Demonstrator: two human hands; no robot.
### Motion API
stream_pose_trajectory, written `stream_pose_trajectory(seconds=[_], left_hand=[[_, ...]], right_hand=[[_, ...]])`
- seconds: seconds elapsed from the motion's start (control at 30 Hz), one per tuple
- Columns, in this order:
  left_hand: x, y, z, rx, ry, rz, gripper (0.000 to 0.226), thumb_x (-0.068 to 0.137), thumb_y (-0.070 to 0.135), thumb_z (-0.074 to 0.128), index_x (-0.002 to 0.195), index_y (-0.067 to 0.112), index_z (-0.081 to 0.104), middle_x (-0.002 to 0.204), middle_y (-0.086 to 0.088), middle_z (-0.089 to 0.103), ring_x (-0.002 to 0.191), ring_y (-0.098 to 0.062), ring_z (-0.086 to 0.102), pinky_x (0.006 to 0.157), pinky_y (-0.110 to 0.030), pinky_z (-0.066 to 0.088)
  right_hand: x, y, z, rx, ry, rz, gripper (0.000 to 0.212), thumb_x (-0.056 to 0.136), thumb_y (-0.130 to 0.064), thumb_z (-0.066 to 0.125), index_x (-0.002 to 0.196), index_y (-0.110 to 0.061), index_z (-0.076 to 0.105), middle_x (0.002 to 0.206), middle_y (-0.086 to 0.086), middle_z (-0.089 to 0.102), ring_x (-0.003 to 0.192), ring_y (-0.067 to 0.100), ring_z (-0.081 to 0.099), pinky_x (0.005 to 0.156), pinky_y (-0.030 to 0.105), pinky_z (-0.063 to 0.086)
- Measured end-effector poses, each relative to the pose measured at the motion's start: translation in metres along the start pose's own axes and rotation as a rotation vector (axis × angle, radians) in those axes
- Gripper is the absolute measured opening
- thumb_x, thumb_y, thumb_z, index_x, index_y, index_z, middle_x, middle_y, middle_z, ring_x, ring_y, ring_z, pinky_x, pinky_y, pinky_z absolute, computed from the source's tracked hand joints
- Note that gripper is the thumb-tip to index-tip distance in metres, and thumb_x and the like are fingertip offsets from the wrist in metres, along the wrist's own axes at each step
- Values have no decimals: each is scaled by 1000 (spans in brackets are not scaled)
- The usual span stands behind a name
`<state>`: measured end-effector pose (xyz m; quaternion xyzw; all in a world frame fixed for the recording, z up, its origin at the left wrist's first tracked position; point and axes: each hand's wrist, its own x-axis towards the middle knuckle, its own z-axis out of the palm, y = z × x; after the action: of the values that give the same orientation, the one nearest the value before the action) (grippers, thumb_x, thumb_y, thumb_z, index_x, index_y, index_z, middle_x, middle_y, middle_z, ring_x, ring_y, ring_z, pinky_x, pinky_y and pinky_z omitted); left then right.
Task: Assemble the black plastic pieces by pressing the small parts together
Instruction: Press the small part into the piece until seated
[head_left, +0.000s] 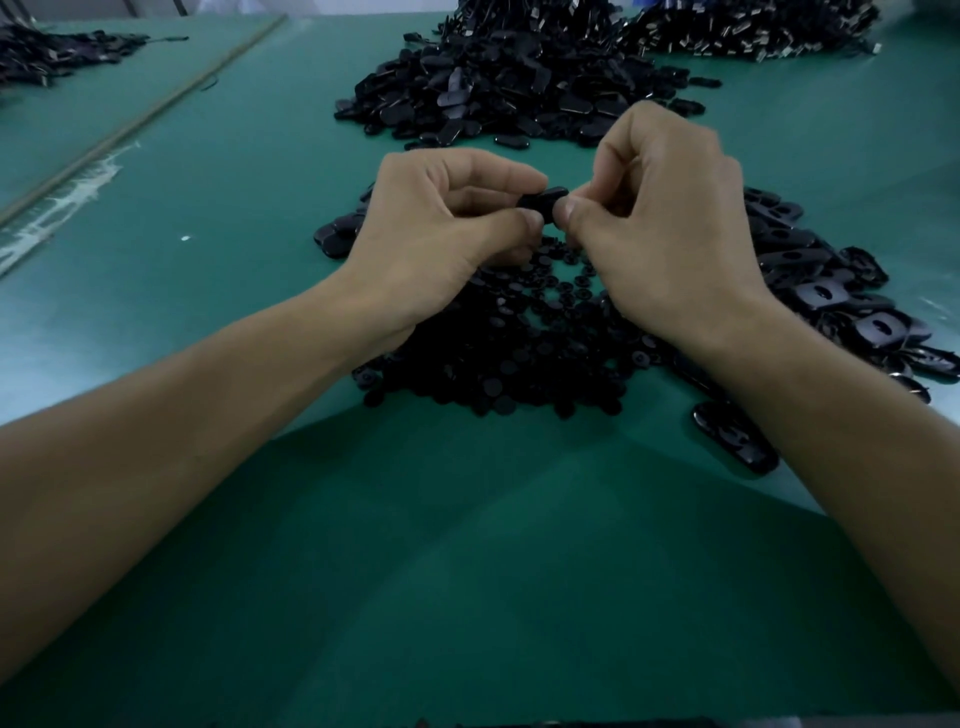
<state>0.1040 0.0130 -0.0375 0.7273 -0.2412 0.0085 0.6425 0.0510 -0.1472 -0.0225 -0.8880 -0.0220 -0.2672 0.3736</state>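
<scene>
Both hands meet above the green surface (208, 322): the left hand (436, 244) and right hand (670, 228) pinch one black plastic piece (543, 200) between fingertips, over a heap of small round parts (509, 353).

Head view, down, close over table (208, 218)

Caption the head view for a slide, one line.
Left hand and right hand pinch one small black plastic piece above a heap of round black plastic discs on the green table mat.
</scene>
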Motion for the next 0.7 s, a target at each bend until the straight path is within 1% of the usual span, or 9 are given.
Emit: stream_pose_trajectory(seconds=[0.13,0.2,0.27,0.33,0.47,0.7], left_hand=[[1,1,1,-53,0,-43,21,82,-5,76,92,14,74,74,1,75,76,-19,74,74,-25,59],[1,2,1,-96,3,-71,21,82,-7,75,90,13,75,73,1,74,77,-19,74,75,-25,59],[1,3,1,-144,8,-106,20,83,-8,73,90,10,74,74,-1,73,78,-20,73,75,-26,59],[1,5,1,-176,15,-135,18,84,-9,72,91,8,73,76,-3,73,77,-20,73,74,-25,59],[0,6,2,-187,23,-151,17,86,-9,70,92,7,72,79,-6,72,76,-18,73,73,-24,59],[-1,5,2,-156,20,-129,19,84,-8,73,90,10,74,77,-4,72,79,-20,73,76,-26,59]], right_hand=[[0,0,-1,31,0,24,38,91,-14,70,73,-29,40,85,1,66,78,18,65,62,21,49],[1,2,-1,55,-3,47,37,90,-14,71,74,-28,41,86,3,67,81,21,68,69,33,57],[2,4,-1,96,-15,80,35,90,-14,71,75,-27,42,87,8,69,82,25,69,73,43,58],[4,6,-1,143,-26,116,33,89,-14,71,75,-25,43,87,12,69,82,28,70,74,47,58],[5,7,-1,183,-23,146,32,87,-14,72,75,-25,44,86,14,70,81,30,70,73,49,58],[2,4,0,113,10,84,36,89,-16,72,72,-26,42,87,11,69,85,28,69,73,45,58]])
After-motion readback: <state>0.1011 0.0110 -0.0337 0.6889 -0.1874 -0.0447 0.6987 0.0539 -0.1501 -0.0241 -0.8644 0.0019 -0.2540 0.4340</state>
